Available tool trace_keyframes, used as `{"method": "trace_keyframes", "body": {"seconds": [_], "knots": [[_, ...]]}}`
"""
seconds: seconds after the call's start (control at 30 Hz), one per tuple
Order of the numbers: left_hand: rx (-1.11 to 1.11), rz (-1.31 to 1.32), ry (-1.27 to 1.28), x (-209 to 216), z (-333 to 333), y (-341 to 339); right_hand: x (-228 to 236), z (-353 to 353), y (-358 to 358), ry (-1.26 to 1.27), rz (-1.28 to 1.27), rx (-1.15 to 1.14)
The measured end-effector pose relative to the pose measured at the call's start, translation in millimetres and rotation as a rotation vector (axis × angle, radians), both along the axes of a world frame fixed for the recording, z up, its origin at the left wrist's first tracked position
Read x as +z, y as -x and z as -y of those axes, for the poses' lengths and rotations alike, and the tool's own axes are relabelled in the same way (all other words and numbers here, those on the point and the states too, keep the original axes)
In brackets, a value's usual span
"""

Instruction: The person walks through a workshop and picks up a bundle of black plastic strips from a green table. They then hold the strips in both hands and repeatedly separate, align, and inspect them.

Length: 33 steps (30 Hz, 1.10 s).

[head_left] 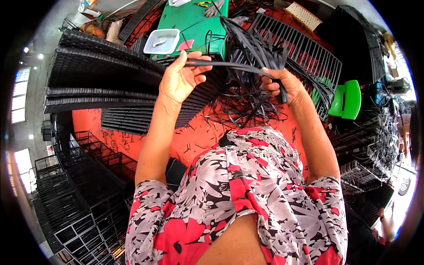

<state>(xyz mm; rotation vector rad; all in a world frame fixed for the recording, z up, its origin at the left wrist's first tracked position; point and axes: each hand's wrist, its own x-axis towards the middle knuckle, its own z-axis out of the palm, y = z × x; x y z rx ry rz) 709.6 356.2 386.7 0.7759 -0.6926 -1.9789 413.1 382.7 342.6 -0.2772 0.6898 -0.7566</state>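
Observation:
A bundle of flat black plastic strips (236, 65) stretches between my two hands in a shallow arc. My left hand (183, 79) has its palm turned up, with the fingers curled about one end of the strips. Closed in a fist, my right hand (285, 84) grips the other end, and short strip ends stick out below it. Beyond my hands, a large tangle of loose black strips (254, 39) spills off a green table (198, 24) and hangs toward the floor.
Left of my hands stand stacked black woven panels (101, 70). A white plastic tub (161, 37) holds a small metal item on the table. A slatted black frame (304, 44) and a green plastic chair (346, 99) are at right. Strip scraps litter the red floor (190, 141).

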Motion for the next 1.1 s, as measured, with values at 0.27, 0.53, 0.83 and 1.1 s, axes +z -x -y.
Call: {"method": "trace_keyframes", "body": {"seconds": [0.27, 0.53, 0.83, 1.1], "knots": [[-0.308, 0.034, -0.242, -38, -35, -11, 8, -25, -1, 0.108, -0.174, 0.039], [-0.026, 0.987, -0.148, -59, 12, -76, -4, -80, 14, -0.021, -0.458, 0.168], [0.327, 1.095, 0.368, -145, 195, 12, -19, -137, 45, -0.201, -0.717, 0.382], [-0.043, 1.658, 0.617, -314, 326, 74, -64, -186, 33, -0.211, -0.819, 0.490]]}}
